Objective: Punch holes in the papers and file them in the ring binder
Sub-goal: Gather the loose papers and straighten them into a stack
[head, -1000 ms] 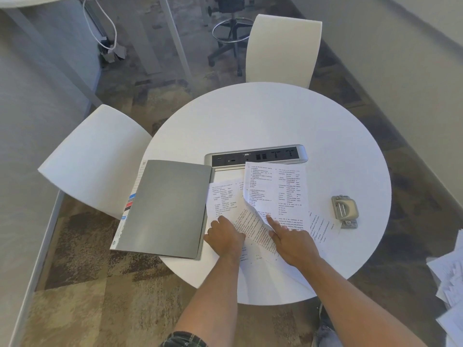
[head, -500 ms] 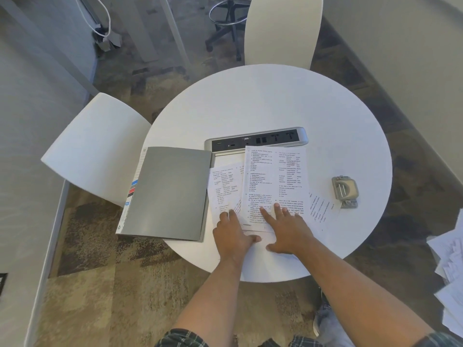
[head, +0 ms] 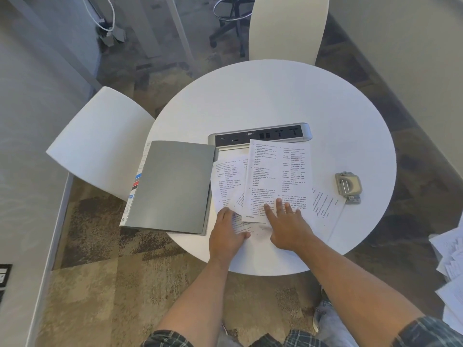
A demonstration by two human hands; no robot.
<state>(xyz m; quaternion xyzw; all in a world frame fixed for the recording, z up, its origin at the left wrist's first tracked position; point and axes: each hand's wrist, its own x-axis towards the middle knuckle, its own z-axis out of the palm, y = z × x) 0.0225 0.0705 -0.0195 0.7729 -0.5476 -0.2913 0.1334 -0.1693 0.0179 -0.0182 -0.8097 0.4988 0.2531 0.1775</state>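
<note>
Grey ring binder (head: pixel 172 186) lies closed at centre-left, likely awaiting punched sheets. Beside it the left hand (head: pixel 226 234) and right hand (head: pixel 288 227) press flat, fingers straight, on the fanned papers (head: pixel 275 176) mid-frame, probably squaring them. The power strip (head: pixel 260 134) crowds their top edge; the hole punch (head: pixel 348 186) sits untouched at right.

1. A round white tabletop (head: pixel 288 101) stands on a brown patterned carpet (head: pixel 105 276).
2. Two white chairs are at it, one at the far side (head: pixel 288 28) and one at the left (head: pixel 100 144).
3. A black stool base (head: pixel 233 28) stands further back.
4. The walls are plain and pale.
</note>
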